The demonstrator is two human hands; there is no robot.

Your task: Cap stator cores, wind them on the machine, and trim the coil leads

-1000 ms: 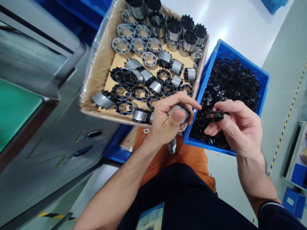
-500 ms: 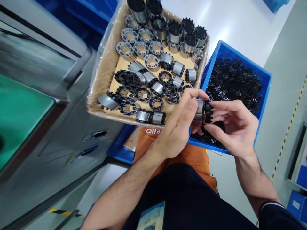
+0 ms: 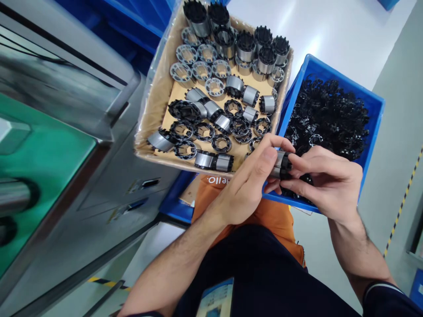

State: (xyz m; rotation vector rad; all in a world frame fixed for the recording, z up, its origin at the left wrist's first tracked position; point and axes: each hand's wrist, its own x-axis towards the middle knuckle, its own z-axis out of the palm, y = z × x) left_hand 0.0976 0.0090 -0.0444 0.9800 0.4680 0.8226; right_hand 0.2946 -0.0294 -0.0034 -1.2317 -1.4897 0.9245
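holding a silver core (image 3: 276, 165) between both hands, above the near left corner of a blue bin (image 3: 375, 103). gripping its metal side with the left hand (image 3: 244, 187), with fingers closed around it. pinching a black toothed end piece (image 3: 287, 166) narrowly between thumb and fingers of the right hand (image 3: 330, 180), against the core's right end. having a heap of black parts (image 3: 333, 114) inside the bin, beyond the right hand. having a cardboard box (image 3: 158, 101) just beyond the left hand, bearing standing and lying cylinders (image 3: 204, 160), many of them capped in black. wearing orange trousers (image 3: 280, 220) and a dark top (image 3: 261, 268). having a green surface (image 3: 59, 163) well apart, far left.
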